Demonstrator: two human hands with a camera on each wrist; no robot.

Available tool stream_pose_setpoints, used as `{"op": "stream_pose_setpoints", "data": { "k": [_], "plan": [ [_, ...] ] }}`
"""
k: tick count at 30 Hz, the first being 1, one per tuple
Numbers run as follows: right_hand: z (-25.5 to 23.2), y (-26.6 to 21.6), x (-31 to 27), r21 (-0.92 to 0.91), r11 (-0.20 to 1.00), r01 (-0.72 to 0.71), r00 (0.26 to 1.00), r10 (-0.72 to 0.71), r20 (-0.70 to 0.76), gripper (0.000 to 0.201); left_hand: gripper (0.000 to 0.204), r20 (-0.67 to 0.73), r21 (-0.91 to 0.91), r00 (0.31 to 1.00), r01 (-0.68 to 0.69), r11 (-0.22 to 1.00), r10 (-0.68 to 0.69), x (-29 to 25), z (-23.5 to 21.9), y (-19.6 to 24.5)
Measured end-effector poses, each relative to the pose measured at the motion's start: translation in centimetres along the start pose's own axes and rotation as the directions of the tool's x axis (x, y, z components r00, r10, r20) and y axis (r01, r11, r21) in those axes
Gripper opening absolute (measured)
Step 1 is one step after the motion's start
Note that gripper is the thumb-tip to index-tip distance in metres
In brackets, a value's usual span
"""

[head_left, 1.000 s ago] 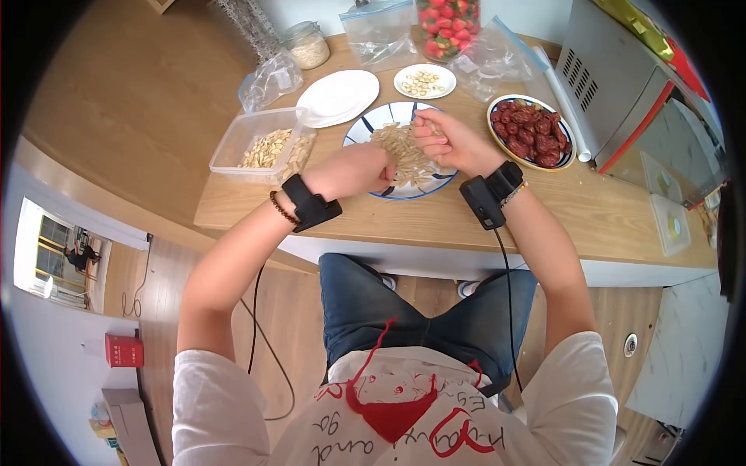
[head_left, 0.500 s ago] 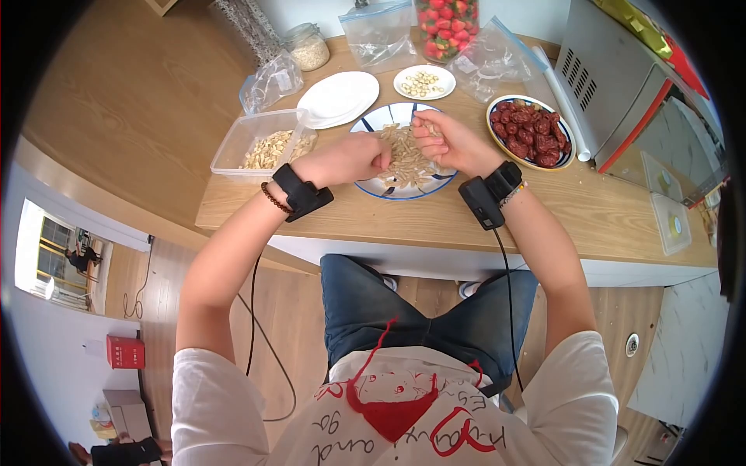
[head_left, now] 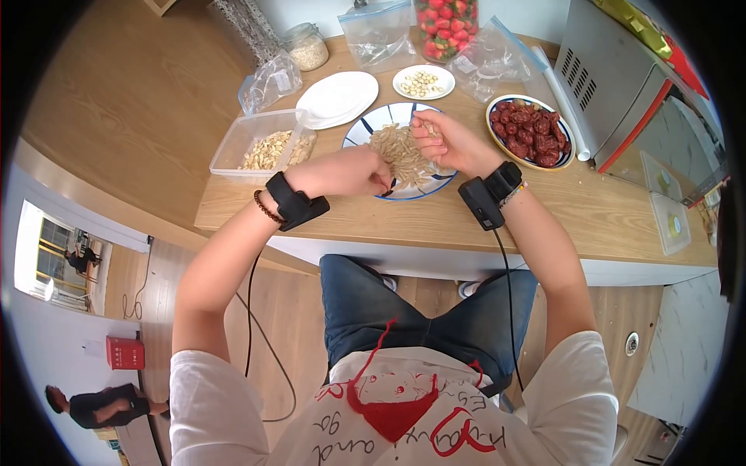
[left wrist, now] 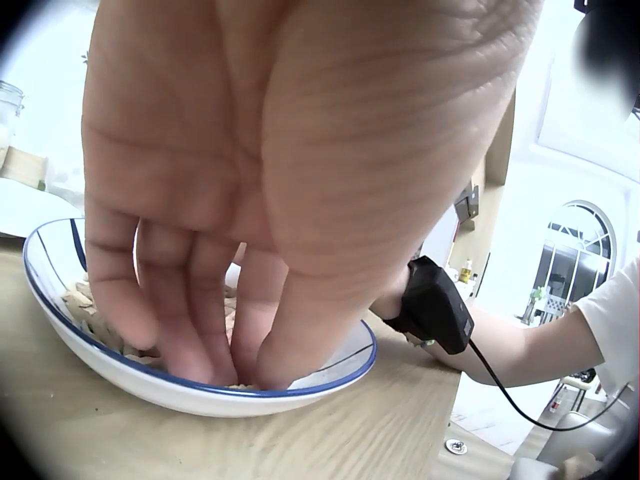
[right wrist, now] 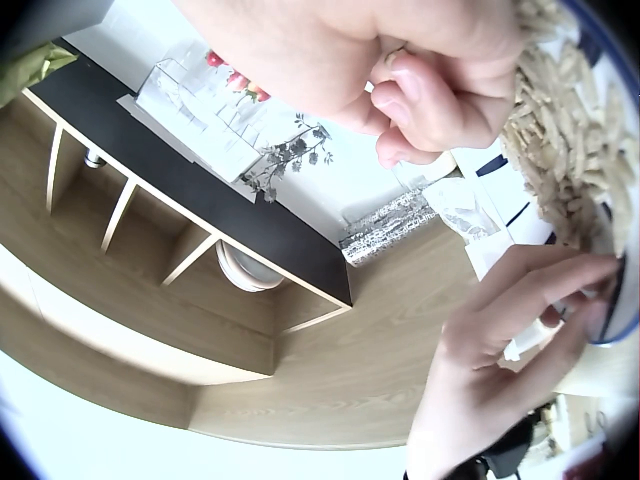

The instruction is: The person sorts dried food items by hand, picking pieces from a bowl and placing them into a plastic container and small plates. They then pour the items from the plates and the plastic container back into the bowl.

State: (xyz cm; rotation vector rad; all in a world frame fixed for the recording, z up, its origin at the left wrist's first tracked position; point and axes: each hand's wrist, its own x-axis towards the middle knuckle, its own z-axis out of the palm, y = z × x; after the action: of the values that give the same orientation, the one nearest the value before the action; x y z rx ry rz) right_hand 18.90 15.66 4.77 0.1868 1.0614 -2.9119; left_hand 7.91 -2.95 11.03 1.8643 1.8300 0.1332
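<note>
A white plate with blue stripes (head_left: pixel 357 136) holds a heap of pale, slender dried pieces (head_left: pixel 400 147). My left hand (head_left: pixel 353 169) reaches over the plate's near left side. In the left wrist view its fingers (left wrist: pixel 205 300) point down into the plate, fingertips just inside the rim. The right wrist view shows a gap between this hand's thumb and index fingertip. Above the heap's right side, my right hand (head_left: pixel 454 144) has its fingers curled and holds some of the pale pieces. A small bit (right wrist: pixel 396 53) sticks out at its thumb and finger.
A clear plastic box (head_left: pixel 225 151) of pale slices stands left, by stacked white plates (head_left: pixel 338 97). Behind are a small dish (head_left: pixel 404 87) of pale rings and a jar of strawberries (head_left: pixel 447 31). Right are a bowl of dried dates (head_left: pixel 532 132) and a grey appliance (head_left: pixel 598 70).
My left hand lifted a little off the plate's near side, then came back down to its near left edge. The right hand stayed put. A person in dark clothes appeared at lower left.
</note>
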Motion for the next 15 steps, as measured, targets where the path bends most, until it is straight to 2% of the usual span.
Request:
{"op": "stream_pose_setpoints", "data": {
  "k": [4, 7, 10, 15],
  "plan": [
    [0.1, 0.0, -0.1, 0.017, 1.000, -0.011, 1.000, 0.011, 0.000, 0.020, 0.020, 0.081, -0.048, 0.997, -0.001, 0.999, 0.005, -0.2, -1.0, 0.3],
    [0.2, -0.1, -0.3, 0.012, 1.000, -0.006, 1.000, 0.006, -0.013, 0.020, 0.021, 0.174, 0.022, 0.980, -0.101, 0.995, 0.096, -0.3, -1.6, 0.2],
    [0.1, 0.0, -0.2, 0.005, 1.000, -0.001, 1.000, 0.001, 0.000, 0.020, 0.020, 0.175, -0.023, 0.980, -0.086, 0.996, 0.089, -0.9, -2.0, 0.9],
    [0.4, 0.0, -0.4, 0.003, 1.000, 0.004, 1.000, -0.004, -0.015, 0.020, 0.016, 0.094, -0.087, 0.991, -0.084, 0.993, 0.092, -0.9, -1.6, -0.4]
  ]
}}
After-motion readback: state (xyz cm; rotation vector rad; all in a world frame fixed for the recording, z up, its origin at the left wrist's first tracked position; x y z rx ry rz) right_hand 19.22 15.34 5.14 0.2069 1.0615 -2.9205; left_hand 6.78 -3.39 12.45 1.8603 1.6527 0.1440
